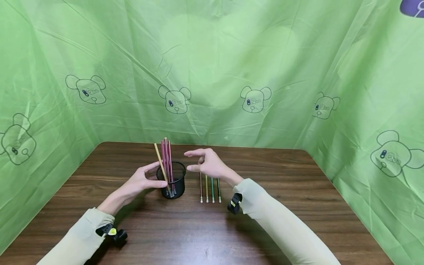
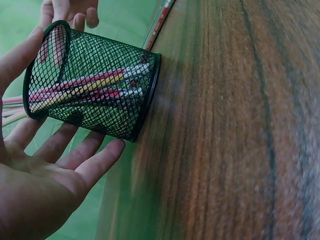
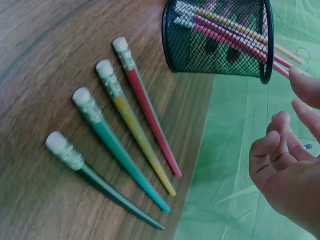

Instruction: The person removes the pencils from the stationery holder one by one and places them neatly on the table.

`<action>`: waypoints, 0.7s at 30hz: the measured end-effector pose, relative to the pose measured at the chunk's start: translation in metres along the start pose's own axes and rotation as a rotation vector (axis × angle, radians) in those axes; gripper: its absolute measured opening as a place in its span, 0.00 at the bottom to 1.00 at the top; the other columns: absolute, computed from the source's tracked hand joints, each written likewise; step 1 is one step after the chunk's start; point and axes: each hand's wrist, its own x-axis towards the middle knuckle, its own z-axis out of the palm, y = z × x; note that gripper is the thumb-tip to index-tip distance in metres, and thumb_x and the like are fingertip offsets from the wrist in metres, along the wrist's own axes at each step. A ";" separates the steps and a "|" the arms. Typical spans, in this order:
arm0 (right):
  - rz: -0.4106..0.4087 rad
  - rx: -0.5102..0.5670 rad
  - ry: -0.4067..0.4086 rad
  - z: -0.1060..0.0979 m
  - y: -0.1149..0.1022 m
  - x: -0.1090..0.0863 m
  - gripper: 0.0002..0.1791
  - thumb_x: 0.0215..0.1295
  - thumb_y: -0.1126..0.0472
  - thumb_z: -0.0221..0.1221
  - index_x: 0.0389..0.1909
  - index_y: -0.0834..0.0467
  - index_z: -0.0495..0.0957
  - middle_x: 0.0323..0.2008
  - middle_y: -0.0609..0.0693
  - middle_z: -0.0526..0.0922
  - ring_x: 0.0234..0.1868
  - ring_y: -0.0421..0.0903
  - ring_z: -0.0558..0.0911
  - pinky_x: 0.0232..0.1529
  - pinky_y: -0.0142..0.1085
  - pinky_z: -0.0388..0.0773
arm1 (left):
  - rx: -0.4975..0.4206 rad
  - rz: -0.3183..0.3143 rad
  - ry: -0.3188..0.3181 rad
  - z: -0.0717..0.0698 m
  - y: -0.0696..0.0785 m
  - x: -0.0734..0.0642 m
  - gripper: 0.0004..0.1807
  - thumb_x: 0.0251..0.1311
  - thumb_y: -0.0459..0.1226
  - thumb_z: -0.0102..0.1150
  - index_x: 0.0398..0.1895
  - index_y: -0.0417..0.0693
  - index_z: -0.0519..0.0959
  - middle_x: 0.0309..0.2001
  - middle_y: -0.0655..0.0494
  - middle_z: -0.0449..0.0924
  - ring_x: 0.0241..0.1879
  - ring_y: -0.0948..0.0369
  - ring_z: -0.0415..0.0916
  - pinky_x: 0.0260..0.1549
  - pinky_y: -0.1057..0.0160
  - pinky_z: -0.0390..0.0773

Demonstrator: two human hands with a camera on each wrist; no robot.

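A black mesh pencil cup (image 1: 179, 187) stands upright on the table. Several red pencils (image 1: 166, 158) and a yellow pencil (image 1: 159, 156) lean in it, their eraser ends down. My left hand (image 1: 137, 183) holds the cup from the left, thumb across the front near the rim and fingers along the mesh (image 2: 95, 80). To the right of the cup my right hand (image 1: 212, 163) hovers, fingers loosely bent and holding nothing. Beneath it lie a red pencil (image 3: 147, 107), a yellow one (image 3: 135, 125), a teal one (image 3: 122, 150) and a dark green one (image 3: 115, 192), side by side.
The wooden table (image 1: 275, 184) has its far edge against a green curtain (image 1: 215, 73) printed with bear faces. More curtain hangs along both sides. A small black camera is strapped to each wrist.
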 end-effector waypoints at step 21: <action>-0.058 -0.104 0.000 0.028 -0.018 0.020 0.26 0.63 0.62 0.74 0.63 0.53 0.85 0.49 0.51 0.88 0.14 0.36 0.62 0.19 0.32 0.62 | -0.001 0.008 0.000 0.000 -0.003 0.002 0.48 0.61 0.38 0.76 0.82 0.43 0.61 0.73 0.39 0.69 0.72 0.46 0.65 0.62 0.56 0.70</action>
